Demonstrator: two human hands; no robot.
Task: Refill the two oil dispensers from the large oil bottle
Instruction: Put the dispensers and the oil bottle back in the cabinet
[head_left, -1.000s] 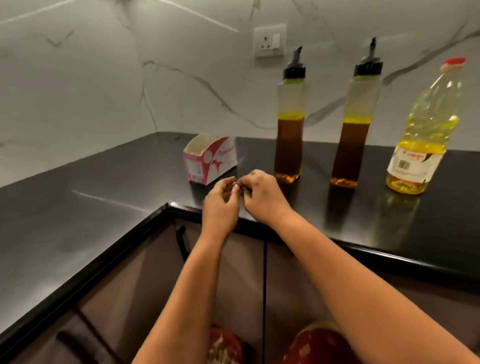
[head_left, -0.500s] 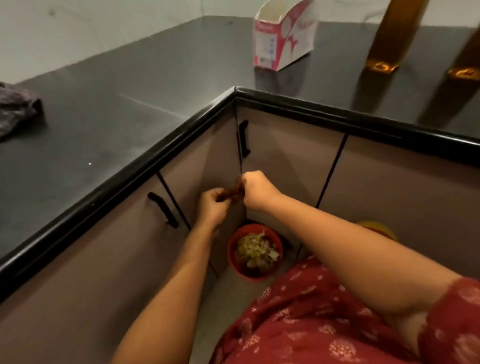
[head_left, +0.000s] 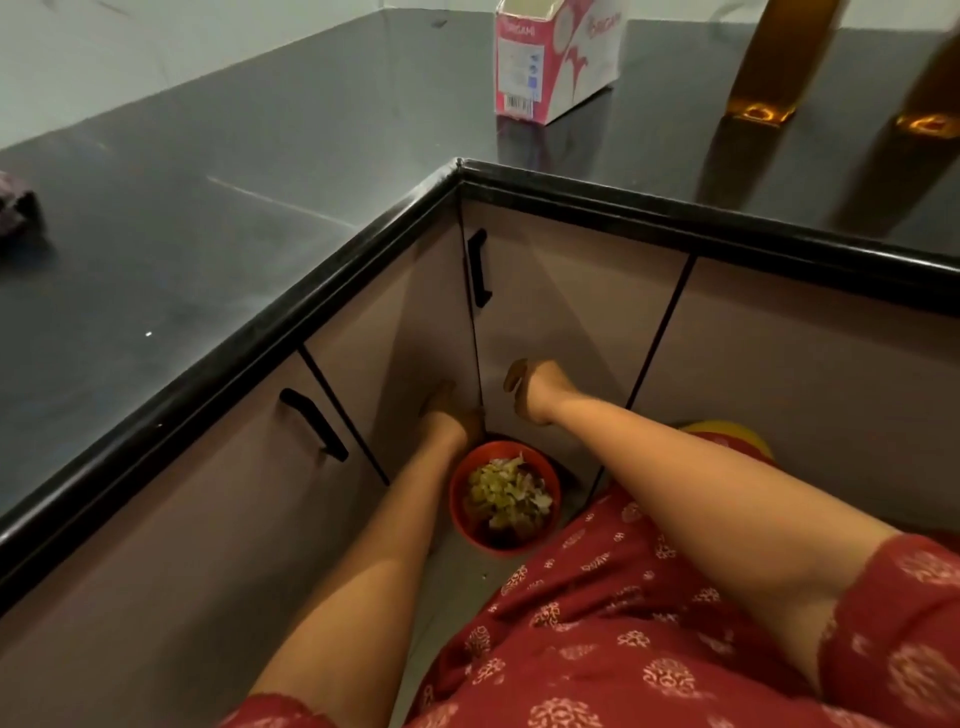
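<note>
Red bin (head_left: 462, 512) holds scraps; dispensers (head_left: 769, 78) hold oil

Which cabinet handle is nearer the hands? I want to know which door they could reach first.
The upright black handle on the door just right of the inner corner; the other handle sits farther left, beyond the left hand.

This is a home kitchen. A dark polished stone surface (head_left: 270, 156) runs round an inner corner, with pale cupboard doors (head_left: 561, 312) and black bar handles (head_left: 478, 267) beneath it. Two oil dispensers (head_left: 774, 62) and an open pink carton (head_left: 556, 57) stand on top. On the tiled floor sits a red bin (head_left: 504, 493) filled with vegetable peelings.
</note>
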